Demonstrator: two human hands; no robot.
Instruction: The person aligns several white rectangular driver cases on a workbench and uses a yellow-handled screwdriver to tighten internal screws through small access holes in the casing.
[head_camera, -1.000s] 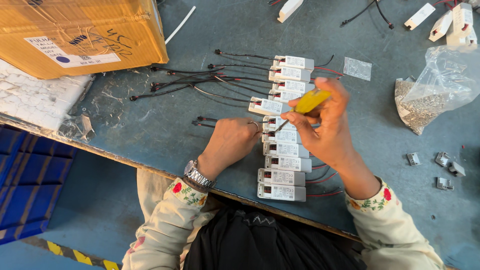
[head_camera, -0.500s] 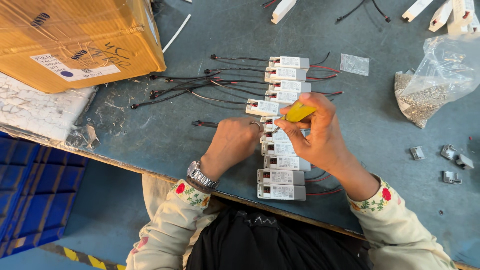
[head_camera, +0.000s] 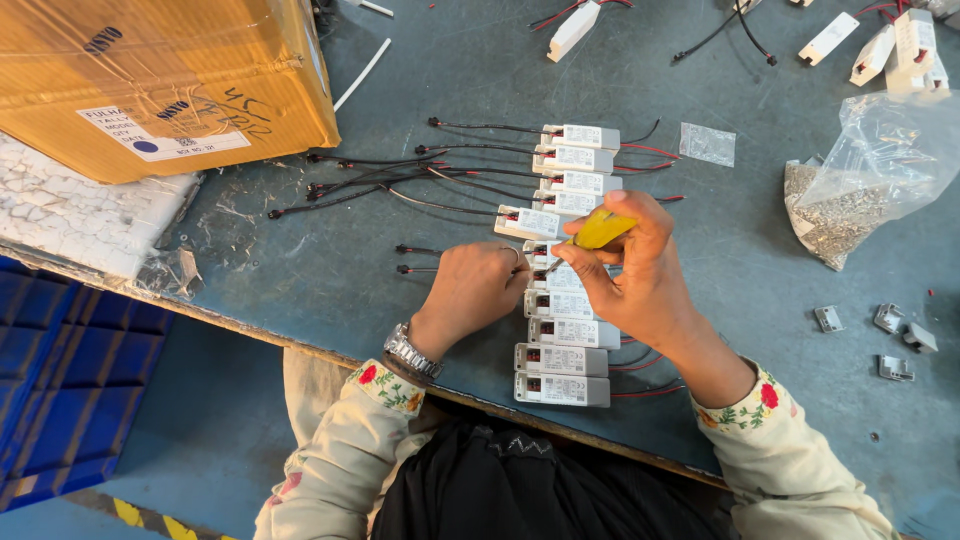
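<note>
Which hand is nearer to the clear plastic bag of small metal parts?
Right. The right hand, holding a yellow-handled tool, is closer to the plastic bag; the left hand lies farther away, beyond the row of white modules.

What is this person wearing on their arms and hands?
Both hands, left hand and right hand, are bare, with no gloves. The sleeves are cream cloth with red flowers and green leaves embroidered at the cuffs. A silver metal wristwatch sits on the left wrist.
</note>
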